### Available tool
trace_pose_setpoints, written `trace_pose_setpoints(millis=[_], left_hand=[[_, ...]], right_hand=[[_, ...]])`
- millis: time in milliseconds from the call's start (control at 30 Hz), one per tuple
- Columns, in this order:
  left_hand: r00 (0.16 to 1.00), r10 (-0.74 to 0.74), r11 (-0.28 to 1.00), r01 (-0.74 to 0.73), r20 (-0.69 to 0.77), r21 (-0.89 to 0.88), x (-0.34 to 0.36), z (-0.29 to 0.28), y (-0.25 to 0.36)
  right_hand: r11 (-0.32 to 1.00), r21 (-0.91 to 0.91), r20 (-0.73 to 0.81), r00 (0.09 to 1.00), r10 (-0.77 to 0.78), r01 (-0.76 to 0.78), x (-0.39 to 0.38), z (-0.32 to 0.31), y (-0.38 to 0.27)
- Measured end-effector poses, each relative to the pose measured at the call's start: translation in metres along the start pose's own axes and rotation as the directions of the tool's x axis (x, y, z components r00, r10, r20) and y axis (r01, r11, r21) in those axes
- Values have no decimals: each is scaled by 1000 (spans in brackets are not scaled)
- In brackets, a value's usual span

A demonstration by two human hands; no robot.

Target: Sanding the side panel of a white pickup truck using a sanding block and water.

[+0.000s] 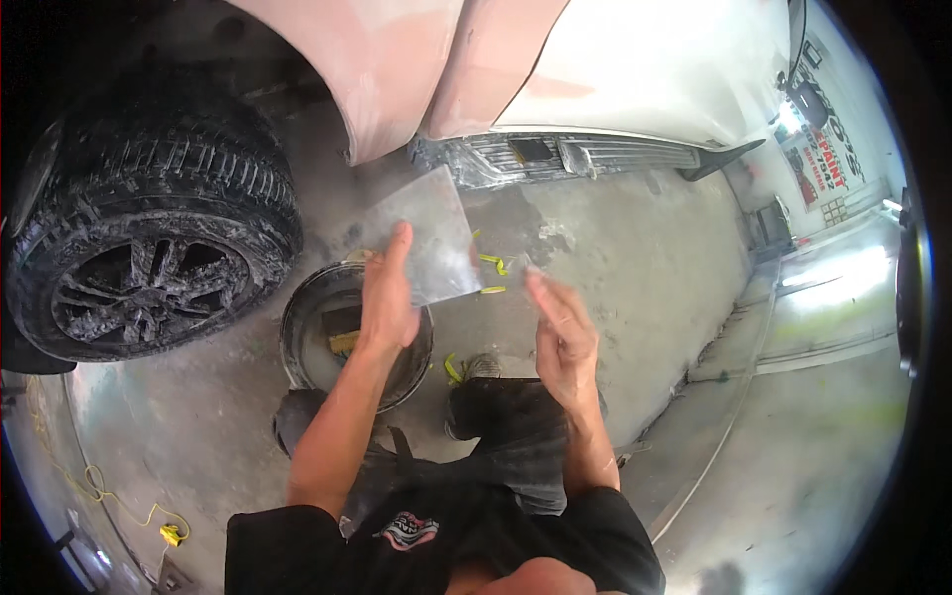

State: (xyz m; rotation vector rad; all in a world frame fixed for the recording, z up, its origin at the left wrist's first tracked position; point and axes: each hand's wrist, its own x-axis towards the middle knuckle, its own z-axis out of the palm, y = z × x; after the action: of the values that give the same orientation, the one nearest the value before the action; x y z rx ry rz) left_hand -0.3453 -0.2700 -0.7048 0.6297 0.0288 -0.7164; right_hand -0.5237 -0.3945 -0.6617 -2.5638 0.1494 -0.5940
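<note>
My left hand (390,293) grips a flat, square grey plate (431,238), thumb on top and the other fingers mostly hidden beneath. The plate is tilted and its surface looks smeared. To its right, apart from it, my right hand (565,332) is closed with thumb and forefinger together. A small pale bit shows at those fingertips, too blurred to name. Beyond both hands is a car body panel (382,59) with pink patches, beside a white panel (635,79).
A round bucket (290,342) stands below my left forearm, with a dark block (342,321) in it. A dusty wheel (149,278) is at left. Yellow-green strips (493,264) lie on the concrete floor (635,258). A yellow cord (96,486) runs at lower left; a wall (833,288) stands right.
</note>
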Motion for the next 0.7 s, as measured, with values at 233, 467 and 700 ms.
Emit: trace_pose_setpoints(millis=[233,467,700], left_hand=[[995,63,997,-66,79,47,-3,3,-20],[962,261,859,-269,78,435,-9,1,-20],[969,243,831,-229,40,508,-8,1,-21]], right_hand=[[948,-314,82,996,-32,56,2,25,25],[791,-604,77,995,-71,103,1,19,9],[775,-617,128,989,-77,140,11,24,-3]])
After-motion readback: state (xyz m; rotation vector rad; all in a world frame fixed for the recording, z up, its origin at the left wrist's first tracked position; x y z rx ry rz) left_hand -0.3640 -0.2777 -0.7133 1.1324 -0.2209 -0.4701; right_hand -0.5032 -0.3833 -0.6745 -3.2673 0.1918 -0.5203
